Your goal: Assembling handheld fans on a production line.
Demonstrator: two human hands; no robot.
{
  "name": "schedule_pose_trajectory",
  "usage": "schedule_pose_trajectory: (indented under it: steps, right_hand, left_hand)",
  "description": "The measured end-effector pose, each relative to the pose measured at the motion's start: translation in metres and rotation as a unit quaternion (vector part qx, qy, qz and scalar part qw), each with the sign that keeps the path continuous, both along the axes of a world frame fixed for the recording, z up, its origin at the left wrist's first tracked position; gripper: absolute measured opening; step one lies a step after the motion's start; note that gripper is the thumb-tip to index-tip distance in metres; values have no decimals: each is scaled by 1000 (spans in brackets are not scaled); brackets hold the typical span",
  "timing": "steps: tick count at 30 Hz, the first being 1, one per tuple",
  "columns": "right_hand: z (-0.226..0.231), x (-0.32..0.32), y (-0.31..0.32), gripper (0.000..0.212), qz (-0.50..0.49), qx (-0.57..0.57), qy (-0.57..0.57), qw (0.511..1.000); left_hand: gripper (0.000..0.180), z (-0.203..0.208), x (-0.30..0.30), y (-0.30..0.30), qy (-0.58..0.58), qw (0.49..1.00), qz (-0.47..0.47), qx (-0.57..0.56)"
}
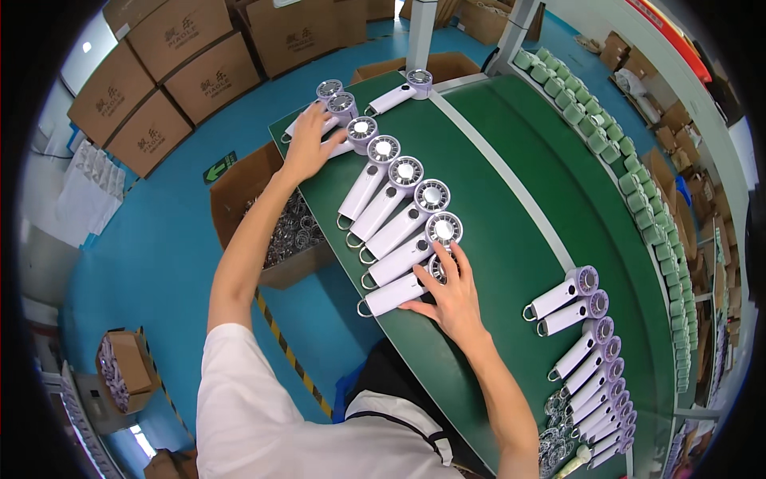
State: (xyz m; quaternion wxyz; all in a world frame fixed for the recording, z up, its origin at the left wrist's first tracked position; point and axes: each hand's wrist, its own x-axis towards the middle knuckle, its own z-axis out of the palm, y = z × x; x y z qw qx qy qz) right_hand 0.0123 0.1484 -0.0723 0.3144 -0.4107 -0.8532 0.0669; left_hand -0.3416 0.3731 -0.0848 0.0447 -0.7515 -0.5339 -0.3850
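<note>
A slanting row of white and lavender handheld fans lies on a green work surface [511, 215], each with a round grille head and a metal loop at its handle end. My right hand [453, 299] closes its fingers and thumb around the head of the nearest fan [392, 295], partly hiding it. Just beyond lies another fan [403, 259], its head by my fingertips. At the row's far end, my left hand [307, 148] reaches over the fans with fingers stretched and thumb apart. It covers part of a fan [341, 104]; whether it touches that fan is unclear.
A single fan [399, 96] lies at the far end. More fans [570, 295] line the right side, beside loose metal grilles [554, 439]. Green parts [574, 108] stand in rows along the right edge. An open carton [279, 267] of metal pieces sits left of the table; stacked cartons [179, 36] stand behind.
</note>
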Motion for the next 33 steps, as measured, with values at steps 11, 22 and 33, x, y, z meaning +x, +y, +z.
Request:
schedule_pose_trajectory:
  steps: [11, 22, 33]
  right_hand:
    - [-13, -7, 3, 59, -5, 15, 20, 1000]
    - [-21, -14, 16, 60, 4, 23, -2, 1000]
    - [-12, 7, 20, 52, 33, -23, -6, 999]
  left_hand:
    - [38, -8, 55, -36, 11, 996, 44, 82]
    - [53, -17, 95, -96, 99, 989, -87, -60]
    - [56, 4, 95, -105, 86, 987, -127, -44]
